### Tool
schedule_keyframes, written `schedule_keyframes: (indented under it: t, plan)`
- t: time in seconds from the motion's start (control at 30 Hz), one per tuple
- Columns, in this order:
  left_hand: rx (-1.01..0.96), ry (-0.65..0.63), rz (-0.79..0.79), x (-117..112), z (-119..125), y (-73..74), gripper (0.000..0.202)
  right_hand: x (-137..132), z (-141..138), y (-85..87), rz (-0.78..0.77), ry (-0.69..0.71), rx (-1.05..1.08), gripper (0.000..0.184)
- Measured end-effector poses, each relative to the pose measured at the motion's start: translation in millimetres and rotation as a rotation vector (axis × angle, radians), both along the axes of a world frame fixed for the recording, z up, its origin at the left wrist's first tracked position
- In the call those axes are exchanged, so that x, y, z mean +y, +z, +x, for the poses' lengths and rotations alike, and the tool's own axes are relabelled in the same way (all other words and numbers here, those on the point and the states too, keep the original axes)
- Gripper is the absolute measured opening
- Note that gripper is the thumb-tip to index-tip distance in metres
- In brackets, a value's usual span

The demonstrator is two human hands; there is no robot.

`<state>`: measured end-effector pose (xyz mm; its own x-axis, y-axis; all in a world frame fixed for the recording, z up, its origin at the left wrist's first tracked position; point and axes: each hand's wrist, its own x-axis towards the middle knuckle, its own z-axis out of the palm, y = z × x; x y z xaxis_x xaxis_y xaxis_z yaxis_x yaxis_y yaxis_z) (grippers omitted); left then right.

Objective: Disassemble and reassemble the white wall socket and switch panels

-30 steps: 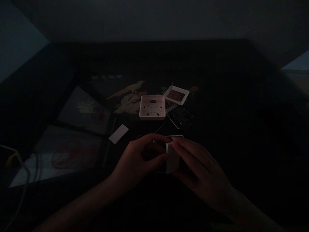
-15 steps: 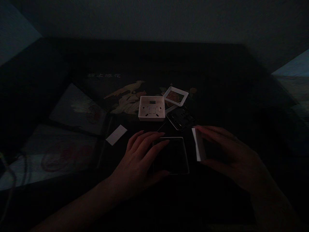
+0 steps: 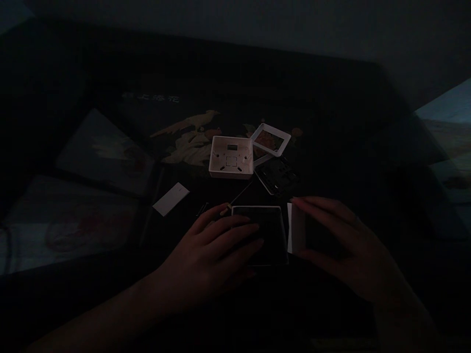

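Observation:
The scene is very dark. My left hand (image 3: 211,250) lies with fingers stretched over the left part of a dark rectangular piece with a thin white rim (image 3: 284,235). At the right of that piece, my right hand (image 3: 349,245) pinches a white rectangular plate (image 3: 296,228) on edge between thumb and fingertips. The plate stands close beside the rim; whether they touch I cannot tell. Near my left fingertips lies a screwdriver (image 3: 225,210), its thin shaft pointing away, and some small dark slim items (image 3: 202,209), perhaps screws.
Beyond my hands is an open white wall-mount box (image 3: 231,174) with slots and holes. A white square frame (image 3: 281,149) and a dark mechanism plate (image 3: 277,177) lie to its right. A white rectangular strip (image 3: 171,199) is at the left. The dark tabletop bears a bird picture (image 3: 193,122).
The right hand has brought the white plate left, closer to the rimmed piece. My left fingers have come down from its far edge, uncovering the screwdriver handle. The view has tilted slightly.

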<state>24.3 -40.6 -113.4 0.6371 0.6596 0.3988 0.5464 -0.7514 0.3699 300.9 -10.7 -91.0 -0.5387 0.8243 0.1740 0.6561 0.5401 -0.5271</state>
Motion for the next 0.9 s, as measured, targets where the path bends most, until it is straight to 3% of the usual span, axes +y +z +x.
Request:
schedule_keyframes:
  t: [0.3, 0.53, 0.9]
  plan:
    - [0.064, -0.151, -0.085, 9, -17, 8.9, 0.042, 0, -2, 0.1, 0.001, 0.017, -0.005, 0.062]
    - [0.11, -0.136, -0.006, 6, -16, 5.1, 0.035, -1, -5, -0.5, -0.017, 0.011, 0.013, 0.061]
    - [0.063, -0.097, -0.008, 2, -12, 4.1, 0.033, -3, -11, -5.1, -0.055, 0.023, 0.005, 0.062]
